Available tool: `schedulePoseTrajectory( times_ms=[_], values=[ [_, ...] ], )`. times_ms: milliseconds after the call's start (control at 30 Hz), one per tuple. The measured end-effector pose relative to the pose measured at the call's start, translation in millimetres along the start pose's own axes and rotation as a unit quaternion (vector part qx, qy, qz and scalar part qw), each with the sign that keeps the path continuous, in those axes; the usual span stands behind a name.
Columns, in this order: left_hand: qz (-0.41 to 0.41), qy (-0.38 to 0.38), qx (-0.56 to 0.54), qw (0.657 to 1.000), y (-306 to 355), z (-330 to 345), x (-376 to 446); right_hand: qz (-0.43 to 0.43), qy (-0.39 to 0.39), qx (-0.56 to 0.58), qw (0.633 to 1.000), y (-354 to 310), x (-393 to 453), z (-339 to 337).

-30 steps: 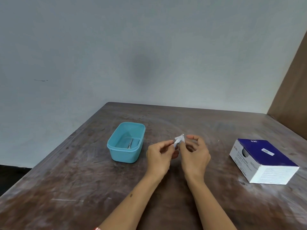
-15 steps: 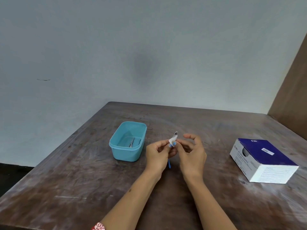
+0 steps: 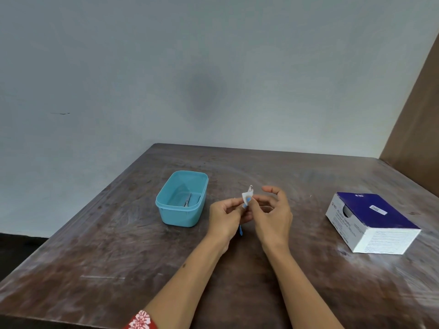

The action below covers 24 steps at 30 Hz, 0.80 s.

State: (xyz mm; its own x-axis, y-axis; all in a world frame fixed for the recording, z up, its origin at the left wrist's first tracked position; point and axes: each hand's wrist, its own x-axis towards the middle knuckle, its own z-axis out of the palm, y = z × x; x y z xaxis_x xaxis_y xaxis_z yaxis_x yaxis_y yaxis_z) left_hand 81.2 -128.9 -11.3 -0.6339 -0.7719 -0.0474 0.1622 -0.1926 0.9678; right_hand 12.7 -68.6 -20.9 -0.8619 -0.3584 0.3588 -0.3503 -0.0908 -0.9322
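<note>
Brown scuffed worktop (image 3: 118, 245); above it the left hand (image 3: 225, 218) grip pinches a blue-handled tool (image 3: 240, 231) upright, and the right hand (image 3: 273, 217) grip pinches a white swab (image 3: 246, 197) wrapped round its upper end. Step judged: wiping the tip; next, draw the swab off upward, tool held steady. Farther: teal tub (image 3: 181, 217) at left; swab box (image 3: 380, 217) well apart at right.

Both hands up over the tabletop (image 3: 118, 245): the left hand (image 3: 225, 216) grips a blue-handled tool (image 3: 240, 230), metal tip poking up, and the right hand (image 3: 273, 214) pinches a white wipe (image 3: 247, 198) round it. A teal tub (image 3: 180, 217) sits to the left with a metal instrument (image 3: 187, 200) inside, and a blue-and-white box (image 3: 373, 219) lies well off right.
</note>
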Motion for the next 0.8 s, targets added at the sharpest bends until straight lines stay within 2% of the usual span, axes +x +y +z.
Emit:
schedulePoseTrajectory(
  times_ms=[100,300,500,700,800],
  values=[
    [-0.022,-0.017,0.006,1.000,1,3,-3,-0.009,0.025,0.024,0.999,-2,0,-2],
    [0.011,0.026,0.020,0.999,-1,0,1,0.018,-0.031,-0.010,0.999,5,2,2],
    [-0.013,-0.017,0.030,0.999,4,3,-6,0.011,-0.007,-0.017,1.000,10,5,3],
    [0.003,0.014,0.047,0.999,5,3,-5,0.007,-0.051,-0.053,0.997,13,4,5],
    [-0.003,-0.003,0.065,0.998,5,4,-6,-0.003,-0.033,-0.044,0.998,10,5,4]
  ],
)
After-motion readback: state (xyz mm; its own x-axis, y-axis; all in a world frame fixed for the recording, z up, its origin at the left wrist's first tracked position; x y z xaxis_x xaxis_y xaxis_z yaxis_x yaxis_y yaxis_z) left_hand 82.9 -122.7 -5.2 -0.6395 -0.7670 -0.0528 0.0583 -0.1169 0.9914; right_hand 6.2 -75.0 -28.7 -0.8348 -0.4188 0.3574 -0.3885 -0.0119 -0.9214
